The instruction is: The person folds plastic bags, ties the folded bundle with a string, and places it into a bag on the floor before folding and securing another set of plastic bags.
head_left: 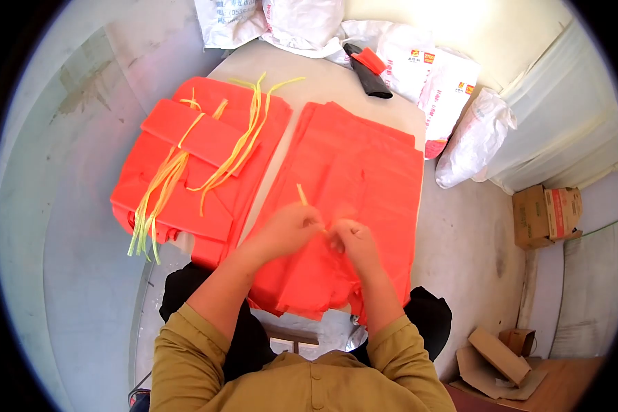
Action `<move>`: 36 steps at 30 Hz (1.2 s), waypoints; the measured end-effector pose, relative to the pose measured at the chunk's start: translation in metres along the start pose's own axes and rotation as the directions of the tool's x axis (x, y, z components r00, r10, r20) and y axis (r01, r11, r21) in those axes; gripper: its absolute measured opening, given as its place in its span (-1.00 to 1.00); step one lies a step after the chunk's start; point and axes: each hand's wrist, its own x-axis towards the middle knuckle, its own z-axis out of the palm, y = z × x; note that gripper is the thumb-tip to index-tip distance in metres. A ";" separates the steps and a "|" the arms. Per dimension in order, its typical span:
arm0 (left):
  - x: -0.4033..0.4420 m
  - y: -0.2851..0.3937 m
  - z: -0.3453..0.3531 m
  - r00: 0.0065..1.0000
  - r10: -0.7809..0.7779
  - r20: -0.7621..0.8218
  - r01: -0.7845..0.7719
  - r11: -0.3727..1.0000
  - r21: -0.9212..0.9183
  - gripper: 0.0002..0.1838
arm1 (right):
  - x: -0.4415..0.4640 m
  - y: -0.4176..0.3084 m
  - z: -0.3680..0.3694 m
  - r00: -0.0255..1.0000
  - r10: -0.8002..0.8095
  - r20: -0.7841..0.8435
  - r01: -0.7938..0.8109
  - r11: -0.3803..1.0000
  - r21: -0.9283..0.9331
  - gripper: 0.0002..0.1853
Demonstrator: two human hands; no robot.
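My left hand [294, 226] is closed in a pinch on a short yellow strip [301, 194], whose free end sticks up past the fingers. Close beside it, my right hand [353, 240] has its fingers pinched together at the strip's other part, partly hidden by the fingers. Both hands are over a stack of flat orange-red plastic sheets or bags [381, 172]. To the left lies a second pile of orange-red plastic [247, 103], topped by a folded bundle [185, 127] tied with yellow strip. Loose yellow strips [161, 185] are draped across this pile.
White printed sacks [405, 58] line the table's far edge, with a black roll [372, 79] with an orange-red piece against them. Another white sack [474, 141] leans at the right. Cardboard boxes [534, 216] stand by the right wall; flattened cardboard [491, 371] lies lower right.
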 end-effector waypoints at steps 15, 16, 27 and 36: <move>0.000 0.019 0.012 0.979 0.205 0.014 -0.199 0.929 0.312 -0.59 | -0.009 0.012 0.025 0.964 -0.267 0.014 0.261 0.927 -0.269 -0.83; 0.002 0.012 0.013 0.959 0.280 0.046 -0.270 0.850 0.452 -0.60 | -0.010 0.009 0.024 0.959 -0.284 0.015 0.277 0.922 -0.272 -0.85; 0.002 0.007 0.018 0.986 -0.045 -0.160 0.094 0.946 0.311 -0.82 | -0.016 0.003 0.031 0.905 -0.417 -0.086 0.324 0.805 -0.497 -0.95; 0.002 0.002 0.013 0.994 0.103 -0.026 -0.075 0.852 0.519 -0.82 | -0.008 -0.007 0.031 0.628 -0.776 0.056 0.533 0.377 -0.757 -0.86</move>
